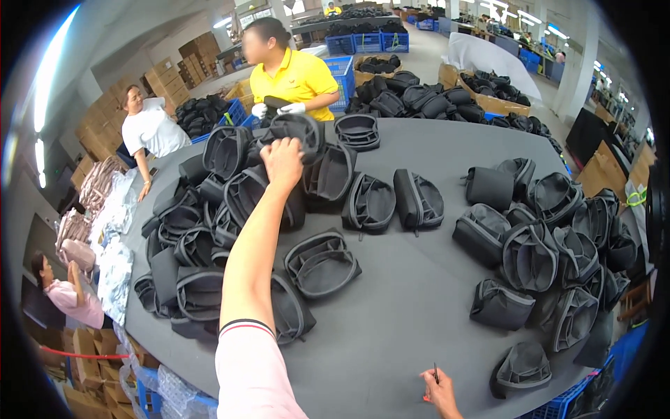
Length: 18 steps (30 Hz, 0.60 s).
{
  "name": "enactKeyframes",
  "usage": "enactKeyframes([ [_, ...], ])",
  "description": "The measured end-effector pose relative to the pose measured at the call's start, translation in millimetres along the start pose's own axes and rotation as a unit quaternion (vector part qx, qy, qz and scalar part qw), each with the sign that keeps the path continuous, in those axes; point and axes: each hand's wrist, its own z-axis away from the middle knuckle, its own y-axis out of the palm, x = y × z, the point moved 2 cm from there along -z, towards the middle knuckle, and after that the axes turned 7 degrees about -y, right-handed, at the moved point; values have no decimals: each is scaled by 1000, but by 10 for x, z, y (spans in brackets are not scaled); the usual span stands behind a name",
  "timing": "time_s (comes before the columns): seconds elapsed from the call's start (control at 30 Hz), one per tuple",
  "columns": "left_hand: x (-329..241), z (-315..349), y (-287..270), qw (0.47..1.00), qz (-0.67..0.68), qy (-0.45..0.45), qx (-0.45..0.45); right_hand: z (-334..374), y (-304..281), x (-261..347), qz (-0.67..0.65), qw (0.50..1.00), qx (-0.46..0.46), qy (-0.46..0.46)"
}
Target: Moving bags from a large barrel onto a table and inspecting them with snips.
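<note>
My left arm stretches across the grey table [391, 307] to the far-left heap. There my left hand [283, 162] is closed on the edge of an open black pouch [299, 129], its fingers partly hidden. Close by lie more black zip pouches, among them an open black pouch [329, 172] and another black pouch [225, 151]. Near the front edge, right of centre, my right hand [441, 394] is closed around small scissors [436, 373] with a dark pointed tip and a red part; the palm hides the remainder.
Several black pouches [530, 255] are heaped along the table's right side. Across the table, a person in a yellow shirt [296, 77] with white gloves holds a black item. Another person in white [153, 129] leans at the left edge. Blue crates [368, 43] stand behind.
</note>
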Motion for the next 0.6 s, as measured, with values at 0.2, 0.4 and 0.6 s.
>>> enactKeyframes([
  [0.2,367,-6,667,982,-42,-180,42,-33,174,119,73,996,-43,-15],
  [0.4,415,215,815,965,95,-238,58,59,263,-48,73,996,-43,-33],
  [0.6,-32,592,334,998,57,-8,31,172,-14,-108,91,993,-46,-56],
])
